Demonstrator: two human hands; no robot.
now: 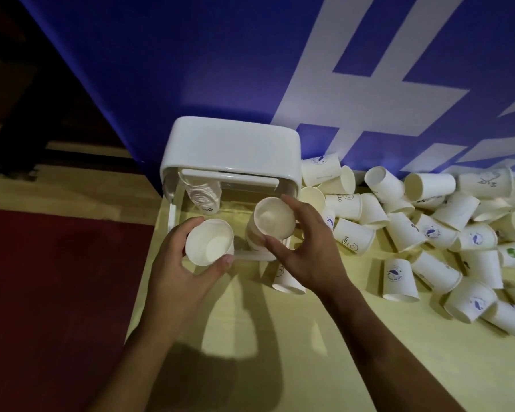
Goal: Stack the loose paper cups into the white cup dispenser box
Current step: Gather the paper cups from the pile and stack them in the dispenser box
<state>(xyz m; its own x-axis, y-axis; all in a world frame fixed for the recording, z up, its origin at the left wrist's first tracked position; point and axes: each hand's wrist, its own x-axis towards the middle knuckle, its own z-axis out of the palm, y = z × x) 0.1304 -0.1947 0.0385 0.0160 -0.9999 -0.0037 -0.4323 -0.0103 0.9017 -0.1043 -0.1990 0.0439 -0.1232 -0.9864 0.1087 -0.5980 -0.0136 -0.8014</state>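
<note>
left hand [177,264] low at the front of the white cup dispenser box [232,144], fingers curled round a paper cup [209,241], right hand [306,248] clamping a second cup [274,217] over the box opening, nested stack [204,194] inside at left, loose cups [428,227] heaped on the yellow table [309,352] at right

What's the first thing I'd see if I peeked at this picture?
Probably the big heap of loose cups tumbled on the yellow table, at the right by the blue wall. Then the middle: the left hand grips the left cup and the right hand grips the right cup, before the white dispenser box.
</note>
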